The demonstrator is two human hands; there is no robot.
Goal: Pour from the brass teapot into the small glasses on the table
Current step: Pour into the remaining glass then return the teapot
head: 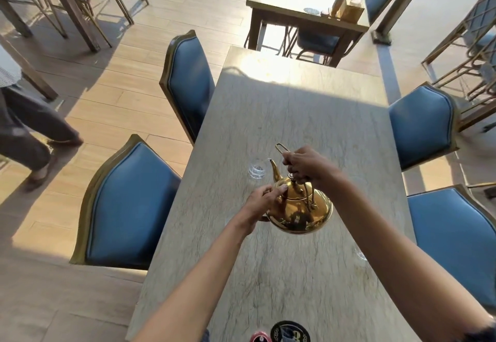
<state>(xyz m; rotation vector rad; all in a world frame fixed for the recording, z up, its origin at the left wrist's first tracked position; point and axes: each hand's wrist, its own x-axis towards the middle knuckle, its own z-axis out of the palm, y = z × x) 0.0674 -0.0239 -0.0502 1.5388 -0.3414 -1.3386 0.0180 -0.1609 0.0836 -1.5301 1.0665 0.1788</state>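
The brass teapot [299, 209] is held above the middle of the counter [295, 116], tilted with its spout toward the far left. The right hand [303, 166] grips the handle from above, and the left hand [264, 203] grips its left side. One small glass [257, 169] stands just beyond the spout.

Free room: table [308, 116] bare beyond the grip. Obstacles: small glass [257, 169] just beyond and left of the grip, near the teapot [300, 207] spout; second glass [361, 254] nearer, right, partly hidden. Blue chairs [128, 207] flank both table sides.
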